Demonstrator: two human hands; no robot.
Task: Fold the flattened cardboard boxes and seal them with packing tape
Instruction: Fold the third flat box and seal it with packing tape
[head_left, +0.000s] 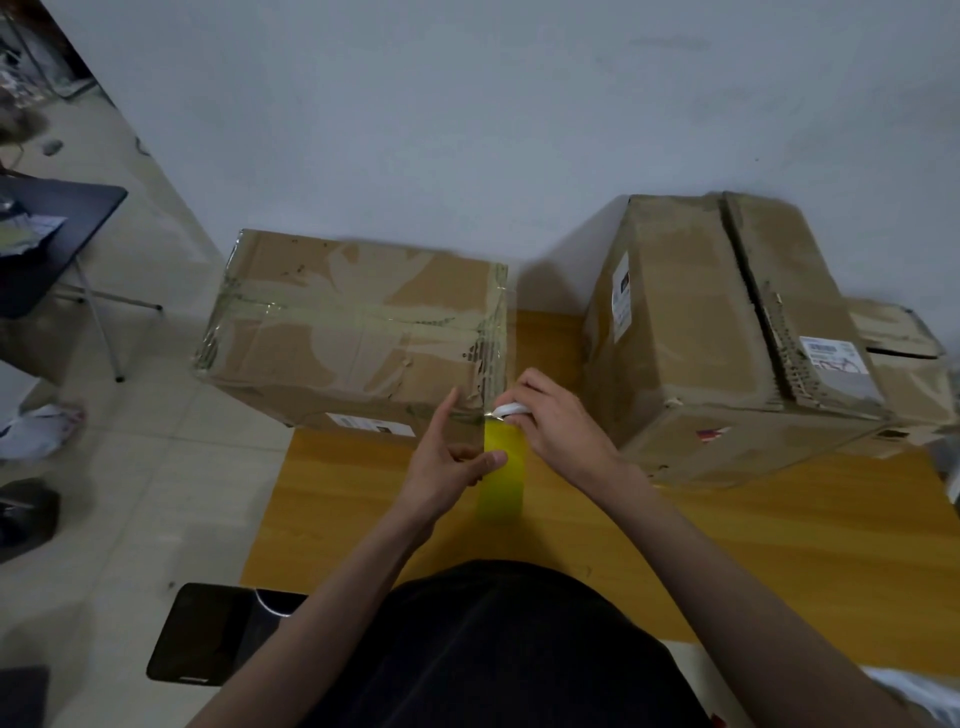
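The taped cardboard box (353, 322) sits on the wooden table (727, 545); a second, unsealed box (727, 338) stands to its right. At the taped box's near right corner hangs a yellow tape strip (503, 475). The left hand (449, 470) pinches the strip's edge; the right hand (558, 421) grips a small white tool (511, 410) at the strip's top, probably a cutter. A slack pinch could let the cut end curl and stick to itself.

A left box (353, 322) at eleven o'clock and a right box (727, 332) at one o'clock block the far surface (779, 545); a narrow gap at twelve o'clock runs between them to the wall (467, 130). Bare surface lies open from three to five o'clock.
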